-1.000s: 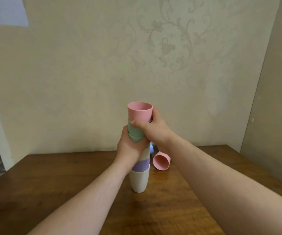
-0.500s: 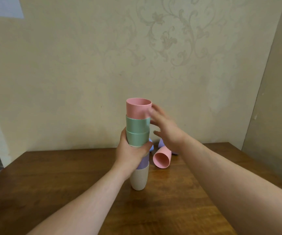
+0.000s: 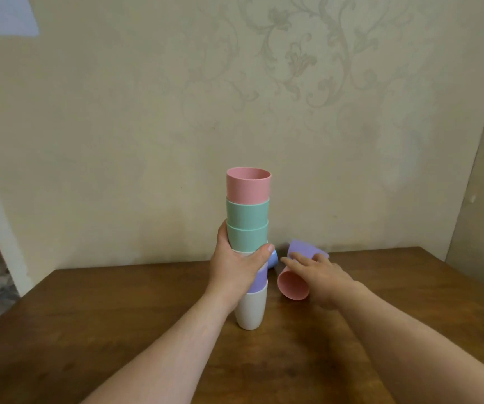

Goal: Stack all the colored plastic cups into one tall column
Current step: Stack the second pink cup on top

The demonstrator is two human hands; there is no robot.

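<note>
Fingers (image 3: pixel 264 253) of the left hand (image 3: pixel 235 266) wrap around the middle of the cup column (image 3: pixel 249 243), closed on it with the thumb tip pressed against the front just under the lower green cup (image 3: pixel 247 237). Above that grip rise a second green cup (image 3: pixel 247 212) and a pink cup (image 3: pixel 248 185) at the top; below it show a purple cup (image 3: pixel 258 282) and a white cup (image 3: pixel 251 310) standing on the wooden surface (image 3: pixel 60 330). To the right, the right hand (image 3: pixel 319 275) lies spread and loose over a second pink cup (image 3: pixel 291 284) tipped on its side, mouth toward the camera; whether it has closed on that cup I cannot tell. Just beyond those fingertips a lilac cup (image 3: pixel 306 249) lies on its side too. A blue cup (image 3: pixel 273 258) peeks out behind the left thumb.
</note>
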